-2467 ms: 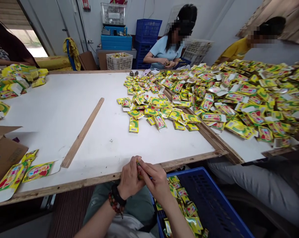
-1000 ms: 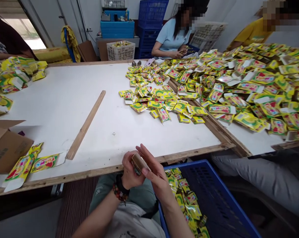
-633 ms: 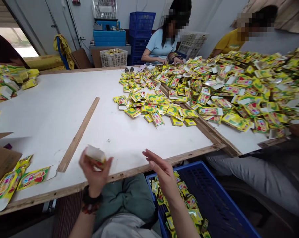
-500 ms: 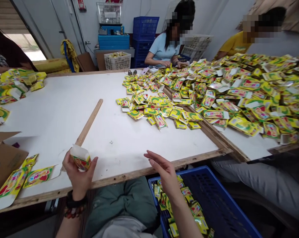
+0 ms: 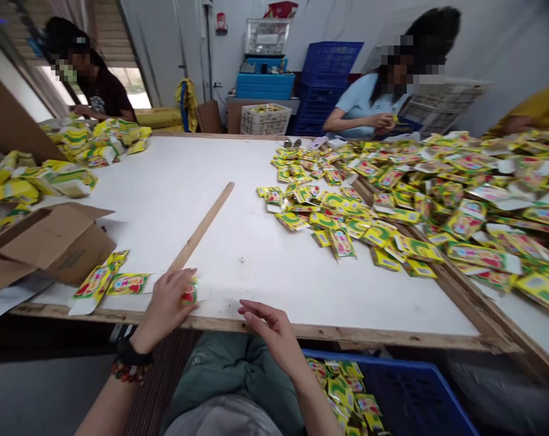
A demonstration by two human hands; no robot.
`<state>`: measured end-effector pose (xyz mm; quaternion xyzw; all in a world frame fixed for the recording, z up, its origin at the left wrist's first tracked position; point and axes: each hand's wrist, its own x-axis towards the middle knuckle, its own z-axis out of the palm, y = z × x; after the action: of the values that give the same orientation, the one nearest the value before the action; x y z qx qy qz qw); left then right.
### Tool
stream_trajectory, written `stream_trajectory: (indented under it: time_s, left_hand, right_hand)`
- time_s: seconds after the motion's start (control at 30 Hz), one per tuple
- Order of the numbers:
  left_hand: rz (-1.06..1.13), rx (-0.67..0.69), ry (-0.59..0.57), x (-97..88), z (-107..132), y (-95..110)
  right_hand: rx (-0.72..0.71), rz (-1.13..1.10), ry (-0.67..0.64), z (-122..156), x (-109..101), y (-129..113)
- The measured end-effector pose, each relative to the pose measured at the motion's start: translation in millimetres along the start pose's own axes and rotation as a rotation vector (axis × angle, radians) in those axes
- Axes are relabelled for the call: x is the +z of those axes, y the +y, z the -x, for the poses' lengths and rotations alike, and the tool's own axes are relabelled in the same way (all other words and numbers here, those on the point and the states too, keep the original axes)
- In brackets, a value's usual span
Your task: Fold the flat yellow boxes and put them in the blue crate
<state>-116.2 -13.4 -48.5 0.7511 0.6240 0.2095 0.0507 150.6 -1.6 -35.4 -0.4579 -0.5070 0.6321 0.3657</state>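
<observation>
My left hand (image 5: 168, 303) is closed around a small yellow-and-green carton (image 5: 190, 292) low over the table's front edge. Its red fruit print and a pale end flap on the right show past my fingers; the rest is covered. My right hand (image 5: 272, 333) hovers by the wooden table edge, fingers stretched out and holding nothing. Left of my left hand, flattened cartons (image 5: 129, 283) lie on the white table top (image 5: 265, 272). A narrow wooden strip (image 5: 204, 224) runs away from my left hand across the table.
A heap of small cartons (image 5: 342, 209) spreads over the right side. At the left stand an opened cardboard box (image 5: 81, 248) and another carton pile (image 5: 115, 139). Below my right arm, a blue crate (image 5: 420, 369) holds several cartons. Co-workers sit around the table.
My view has turned left. My left hand has lowered the carton towards the table and turned over, with its back now uppermost. My right hand stays empty, close to the edge.
</observation>
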Motion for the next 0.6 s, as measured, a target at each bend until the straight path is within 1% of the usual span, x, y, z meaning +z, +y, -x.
stream_trajectory:
  time_s: [0.07, 0.13, 0.17, 0.23, 0.27, 0.3, 0.37, 0.47, 0.53, 0.6]
  left_hand:
    - [0.027, -0.014, -0.011, 1.3, 0, 6]
    - [0.028, -0.072, 0.018, -2.5, 3, 1]
    - [0.012, -0.123, 0.048, -6.3, 6, -6]
    - [-0.06, -0.269, 0.116, -17.0, 15, -27]
    - [-0.109, -0.346, 0.132, -23.0, 20, -39]
    - [-0.159, -0.41, 0.12, -29.0, 26, -51]
    - [-0.237, -0.483, 0.016, -39.4, 36, -68]
    - [-0.274, -0.48, -0.172, -49.5, 41, -80]
    - [-0.273, -0.462, -0.231, -53.9, 40, -83]
    - [-0.276, -0.445, -0.234, -57.8, 38, -85]
  right_hand:
    - [0.019, 0.029, -0.04, -1, 8, 1]
    - [0.039, 0.043, -0.072, -1, 12, 4]
    - [0.052, 0.044, -0.086, -1, 13, 6]
    - [0.078, 0.05, -0.11, -2, 14, 11]
    - [0.085, 0.059, -0.121, -3, 16, 13]
    - [0.09, 0.068, -0.136, -5, 19, 14]
    - [0.087, 0.082, -0.173, -9, 29, 14]
    - [0.031, 0.133, -0.243, -16, 52, 8]
    - [-0.042, 0.22, -0.302, -20, 65, 4]
    - [-0.127, 0.325, -0.36, -24, 74, 2]
